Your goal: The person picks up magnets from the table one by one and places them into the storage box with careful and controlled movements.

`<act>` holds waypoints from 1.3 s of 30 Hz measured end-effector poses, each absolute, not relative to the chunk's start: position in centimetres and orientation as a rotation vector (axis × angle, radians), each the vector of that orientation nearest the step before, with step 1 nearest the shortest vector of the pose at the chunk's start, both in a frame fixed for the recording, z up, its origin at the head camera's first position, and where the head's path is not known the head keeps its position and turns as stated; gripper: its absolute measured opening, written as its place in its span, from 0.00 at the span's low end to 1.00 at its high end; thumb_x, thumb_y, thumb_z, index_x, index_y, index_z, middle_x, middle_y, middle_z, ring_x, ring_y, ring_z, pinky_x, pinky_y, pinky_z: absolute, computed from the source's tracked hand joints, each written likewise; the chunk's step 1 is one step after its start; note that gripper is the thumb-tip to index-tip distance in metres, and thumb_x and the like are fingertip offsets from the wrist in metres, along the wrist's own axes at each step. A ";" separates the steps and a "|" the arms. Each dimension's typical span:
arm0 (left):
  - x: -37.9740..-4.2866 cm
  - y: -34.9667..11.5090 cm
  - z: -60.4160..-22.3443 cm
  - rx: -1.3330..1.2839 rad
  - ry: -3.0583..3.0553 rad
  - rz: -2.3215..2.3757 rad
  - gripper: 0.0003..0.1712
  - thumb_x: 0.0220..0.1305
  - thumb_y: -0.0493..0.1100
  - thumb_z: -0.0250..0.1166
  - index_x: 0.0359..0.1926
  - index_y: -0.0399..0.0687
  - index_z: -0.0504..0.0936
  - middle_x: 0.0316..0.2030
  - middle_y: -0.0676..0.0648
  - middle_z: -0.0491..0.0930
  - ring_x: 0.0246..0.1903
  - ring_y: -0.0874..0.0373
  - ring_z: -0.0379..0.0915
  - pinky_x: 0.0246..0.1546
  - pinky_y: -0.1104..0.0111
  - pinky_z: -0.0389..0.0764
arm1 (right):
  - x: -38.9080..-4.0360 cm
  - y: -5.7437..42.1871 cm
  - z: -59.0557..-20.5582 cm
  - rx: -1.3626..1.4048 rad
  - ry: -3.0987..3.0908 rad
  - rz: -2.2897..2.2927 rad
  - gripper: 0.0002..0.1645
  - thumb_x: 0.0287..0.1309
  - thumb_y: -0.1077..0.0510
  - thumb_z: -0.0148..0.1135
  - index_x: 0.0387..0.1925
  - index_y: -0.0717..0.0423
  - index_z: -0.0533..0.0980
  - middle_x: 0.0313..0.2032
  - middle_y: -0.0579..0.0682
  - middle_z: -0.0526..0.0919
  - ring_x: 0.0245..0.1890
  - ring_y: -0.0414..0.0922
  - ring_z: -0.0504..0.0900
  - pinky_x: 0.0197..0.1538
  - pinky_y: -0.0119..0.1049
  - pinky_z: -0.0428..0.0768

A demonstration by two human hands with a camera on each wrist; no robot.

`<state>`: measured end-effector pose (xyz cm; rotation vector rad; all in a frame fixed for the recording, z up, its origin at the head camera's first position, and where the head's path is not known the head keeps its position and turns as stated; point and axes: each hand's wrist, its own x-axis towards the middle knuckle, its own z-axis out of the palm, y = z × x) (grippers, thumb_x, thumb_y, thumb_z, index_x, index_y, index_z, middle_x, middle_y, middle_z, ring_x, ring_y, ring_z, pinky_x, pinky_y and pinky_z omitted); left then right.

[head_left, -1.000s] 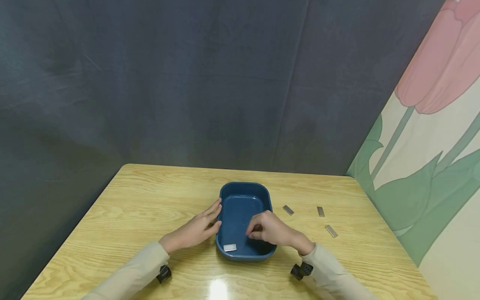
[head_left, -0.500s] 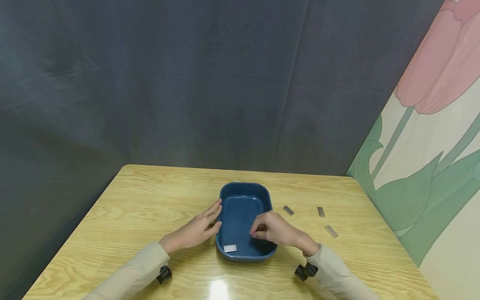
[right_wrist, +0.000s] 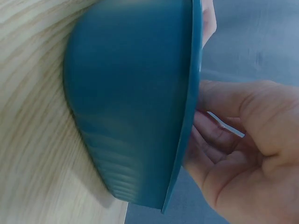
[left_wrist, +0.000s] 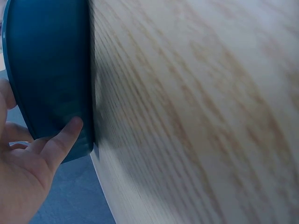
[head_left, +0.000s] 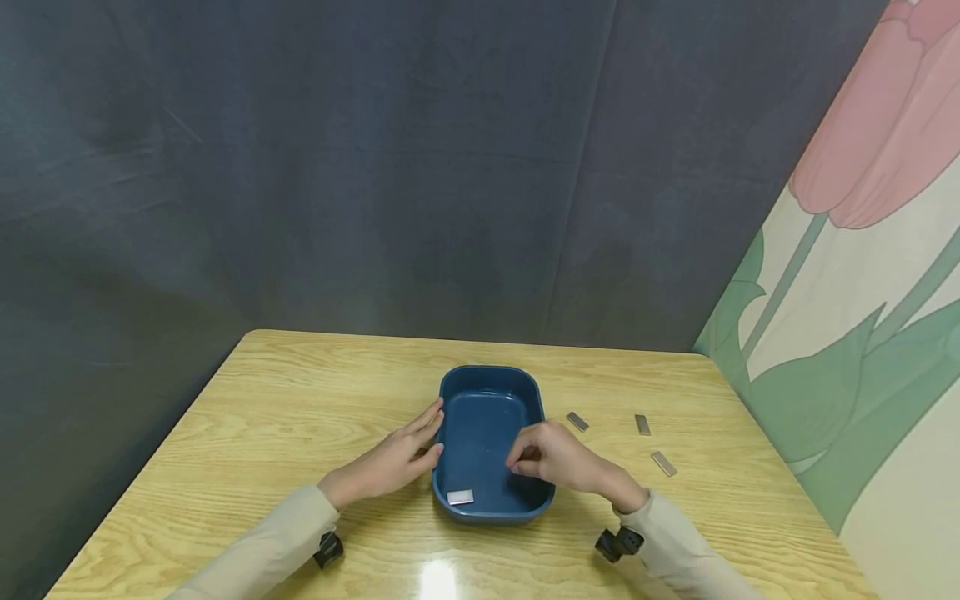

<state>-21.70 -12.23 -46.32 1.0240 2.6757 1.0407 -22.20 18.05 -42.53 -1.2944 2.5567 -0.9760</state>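
Note:
A dark blue rectangular tub (head_left: 480,425) stands on the wooden table. Inside, at its near left corner, lies a small silver rectangular block (head_left: 460,497). My left hand (head_left: 390,462) rests against the tub's left wall with fingers extended; the left wrist view shows a fingertip (left_wrist: 74,123) touching the outside of the wall. My right hand (head_left: 555,457) reaches over the right rim, its fingers bent and thumb and forefinger close together above the tub floor. The rim hides those fingertips in the right wrist view, so whether they pinch anything does not show.
Right of the tub, three small grey metal blocks lie apart on the table: one near the rim (head_left: 577,421), a block farther right (head_left: 642,424) and a nearer block (head_left: 663,463). A dark curtain (head_left: 420,167) hangs behind the table (head_left: 300,375).
My right hand has shifted slightly to the right within the tub, toward the right rim. The left hand, the tub and the blocks have stayed in place.

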 end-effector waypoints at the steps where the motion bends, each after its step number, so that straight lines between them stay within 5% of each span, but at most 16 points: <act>1: -21.7 -12.2 -46.3 1.023 2.674 1.040 0.34 0.79 0.46 0.50 0.74 0.31 0.51 0.78 0.41 0.38 0.70 0.49 0.57 0.61 0.60 0.72 | -22.2 18.1 -42.5 -1.301 2.556 -0.978 0.03 0.58 0.67 0.69 0.33 0.60 0.86 0.33 0.47 0.85 0.34 0.35 0.81 0.33 0.27 0.81; 39: -21.7 -12.3 -46.2 1.019 2.671 1.044 0.34 0.79 0.45 0.50 0.74 0.31 0.51 0.77 0.40 0.39 0.71 0.49 0.54 0.60 0.61 0.72 | -21.7 19.9 -41.4 -1.229 2.614 -1.056 0.06 0.55 0.71 0.70 0.32 0.59 0.87 0.32 0.45 0.86 0.33 0.36 0.82 0.34 0.30 0.82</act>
